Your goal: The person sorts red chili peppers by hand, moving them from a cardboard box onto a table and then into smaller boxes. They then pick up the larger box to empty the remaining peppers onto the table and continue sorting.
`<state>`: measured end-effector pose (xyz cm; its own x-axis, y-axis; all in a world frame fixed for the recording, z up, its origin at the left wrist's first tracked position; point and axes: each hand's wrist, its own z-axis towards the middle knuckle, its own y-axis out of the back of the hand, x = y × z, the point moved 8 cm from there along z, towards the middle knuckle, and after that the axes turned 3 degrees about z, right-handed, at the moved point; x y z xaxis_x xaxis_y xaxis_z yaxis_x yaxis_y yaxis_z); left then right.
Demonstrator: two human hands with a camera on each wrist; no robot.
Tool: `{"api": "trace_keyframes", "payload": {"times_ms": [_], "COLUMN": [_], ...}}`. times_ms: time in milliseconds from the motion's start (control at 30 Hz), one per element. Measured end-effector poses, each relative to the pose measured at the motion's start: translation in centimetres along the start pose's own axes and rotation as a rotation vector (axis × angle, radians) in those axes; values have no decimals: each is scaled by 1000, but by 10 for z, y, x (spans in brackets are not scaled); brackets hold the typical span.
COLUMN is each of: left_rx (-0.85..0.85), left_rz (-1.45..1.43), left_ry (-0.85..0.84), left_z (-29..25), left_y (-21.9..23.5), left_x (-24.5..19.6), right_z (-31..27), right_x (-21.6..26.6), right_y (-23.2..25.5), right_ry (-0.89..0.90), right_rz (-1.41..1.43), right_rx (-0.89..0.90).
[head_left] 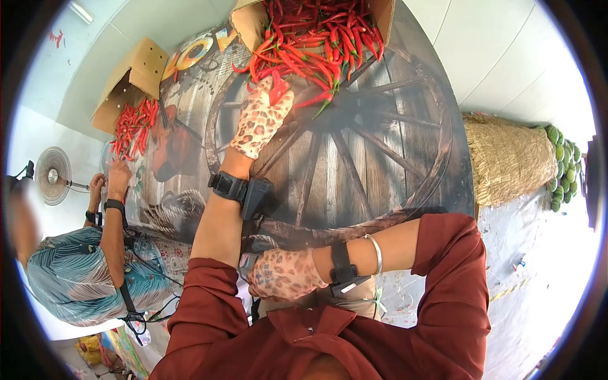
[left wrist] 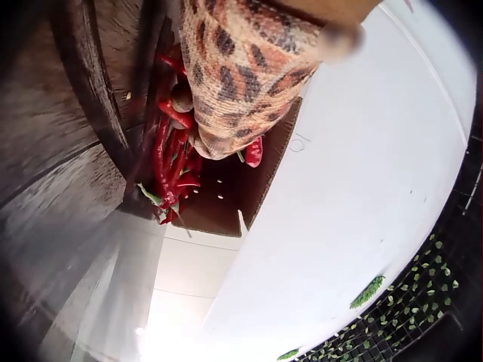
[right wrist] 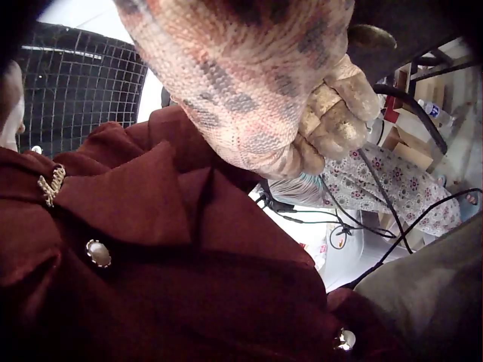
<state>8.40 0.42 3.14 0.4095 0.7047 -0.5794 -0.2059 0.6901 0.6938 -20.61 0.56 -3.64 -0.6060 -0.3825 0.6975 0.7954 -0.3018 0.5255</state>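
Observation:
My left hand [head_left: 263, 114], in a leopard-print glove, reaches to the near edge of a heap of red chili peppers [head_left: 310, 54]. It pinches a red chili pepper [head_left: 277, 88] at its fingertips. In the left wrist view, a red chili pepper [left wrist: 253, 152] shows beside the glove, with more chilies at the box mouth. My right hand [head_left: 285, 273], in a matching glove, stays low by my body at the table's near edge. Its stained fingers [right wrist: 339, 105] are curled in the right wrist view. The palm is hidden, so I cannot tell whether it holds anything.
The heap spills from a cardboard box [head_left: 250, 25] onto a wheel-patterned table [head_left: 392, 145]. At left, another person [head_left: 95, 272] handles chilies [head_left: 134, 126] before a second box [head_left: 136, 69]. A fan [head_left: 54, 174] stands behind. A straw bale [head_left: 510, 158] and green melons [head_left: 563, 168] lie at right.

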Motion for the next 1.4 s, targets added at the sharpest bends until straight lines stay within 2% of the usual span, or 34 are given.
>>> {"api": "trace_keyframes", "payload": {"times_ms": [67, 100, 133, 167, 200, 233, 267, 300, 367, 500, 600, 667, 700, 733, 767, 800, 833, 900, 1000, 1067, 1100, 1167, 1200, 1267, 1300, 1367, 1400], "left_rx": [-87, 0, 1, 26, 51, 11, 11, 25, 42, 49, -24, -204, -126, -125, 14, 153, 153, 143, 178, 173, 167, 167, 171, 172, 173, 208, 241], "left_rz": [140, -100, -101, 22, 146, 146, 146, 187, 251, 265, 257, 261, 227, 228, 168, 107, 106, 198, 258, 281, 303, 308, 313, 320, 329, 355, 380], "left_ry": [-342, 29, 26, -62, -149, -290, -289, -280, -267, -258, -273, -323, -248, -249, -161, -73, -73, -232, -207, -213, -219, -180, -143, -130, -119, -87, -55], "left_z": [-8, -2, -3, -4, -7, -10, -11, -12, -13, -13, -12, -14, -12, -12, -11, -13, -14, -19, -20, -21, -21, -19, -18, -15, -13, -9, -8], "left_y": [2, -3, -4, -7, -11, -10, -12, -16, -19, -15, -12, -4, -5, -2, -9, -19, -20, -24, -23, -25, -25, -23, -20, -10, -5, 2, 5], "left_x": [-22, -11, -19, -31, -41, -54, -53, -51, -44, -52, -55, -56, -56, -62, -60, -55, -54, -65, -68, -61, -58, -52, -48, -47, -44, -31, -23], "right_z": [0, 1, 3, 4, 3, 3, 0, 2, 5, 3, 2, -1, 0, 2, 2, 2, 3, 1, 1, 6, 5, 1, 0, 0, -1, -3, 0], "right_x": [9, 11, 11, 10, 6, 3, 0, 5, 9, 6, 5, 16, 18, 18, 15, 15, 13, 8, 7, 13, 11, 7, 4, 5, 6, 9, 13], "right_y": [7, 13, 16, 16, 8, 4, 0, 8, 11, 10, 8, 17, 21, 16, 11, 11, 9, 3, 6, 10, 5, 4, 3, 3, 5, 7, 13], "right_ry": [71, 70, 43, 15, 14, 28, 42, 42, -94, -131, -82, 99, 99, 58, 15, 15, 2, -11, -28, -59, -59, -54, -55, 17, 18, 42, 41], "right_rz": [-356, -359, -278, -194, -193, -224, -253, -252, -162, 51, 37, -283, -283, -343, -403, -403, -351, -298, -265, -290, -291, -236, -235, -8, -8, -244, -245], "right_rx": [-79, -80, -13, 53, 52, -32, -115, -115, 193, 187, 129, -165, -167, -52, 63, 63, 75, 88, -3, 185, 187, 9, 10, -23, -25, -15, -18]}}
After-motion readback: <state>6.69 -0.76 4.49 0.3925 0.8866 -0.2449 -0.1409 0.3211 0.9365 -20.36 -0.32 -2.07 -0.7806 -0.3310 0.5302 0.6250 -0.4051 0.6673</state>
